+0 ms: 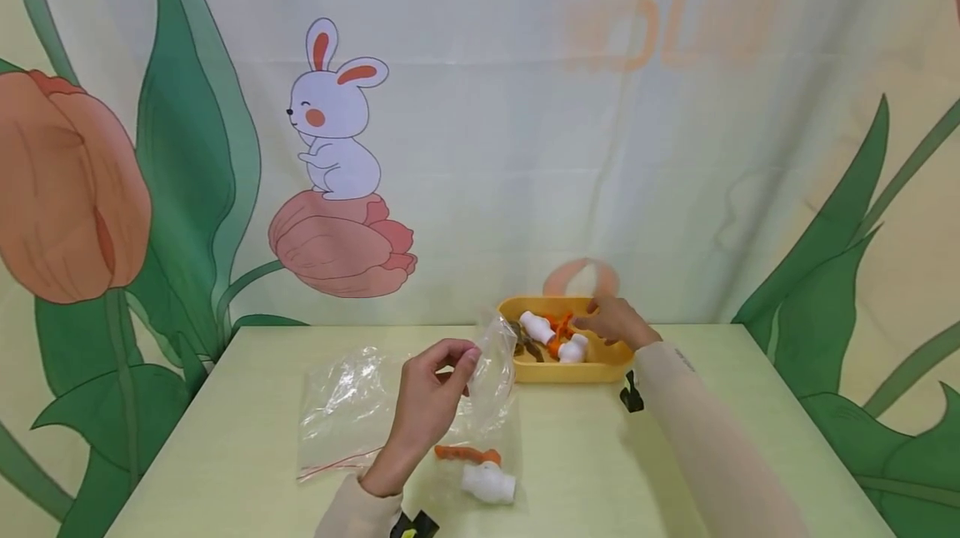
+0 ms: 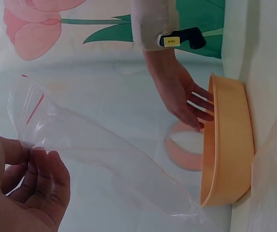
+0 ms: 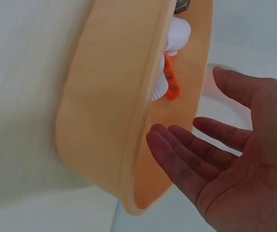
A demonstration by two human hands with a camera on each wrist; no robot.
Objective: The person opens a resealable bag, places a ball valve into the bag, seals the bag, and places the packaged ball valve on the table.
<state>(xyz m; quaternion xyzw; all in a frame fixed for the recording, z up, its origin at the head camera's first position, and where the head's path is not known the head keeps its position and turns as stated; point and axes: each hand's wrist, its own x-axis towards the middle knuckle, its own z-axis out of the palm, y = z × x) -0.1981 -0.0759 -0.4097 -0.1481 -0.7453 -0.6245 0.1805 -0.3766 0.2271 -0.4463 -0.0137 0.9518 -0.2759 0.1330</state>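
Observation:
My left hand (image 1: 429,396) pinches a clear zip bag (image 1: 495,371) between thumb and fingers near its red-lined top; in the left wrist view the bag (image 2: 109,150) hangs slack, with nothing seen inside. Over the right end of the yellow tray (image 1: 573,374), my right hand (image 1: 618,323) reaches in with fingers spread and loosely bent. The right wrist view shows that hand (image 3: 235,159) holding nothing, fingertips inside the rim. In the tray lie white plastic pipe fittings (image 1: 537,327), orange handle-like parts (image 1: 564,324) and dark metal pieces (image 1: 531,346), grouped left of the right hand.
Under and beside my left forearm, more clear bags (image 1: 341,413) lie flat on the pale table (image 1: 585,455). Near the front, an orange toothed handle (image 1: 468,454) and a white fitting (image 1: 489,482) lie together. A printed curtain (image 1: 480,146) hangs behind the table's back edge.

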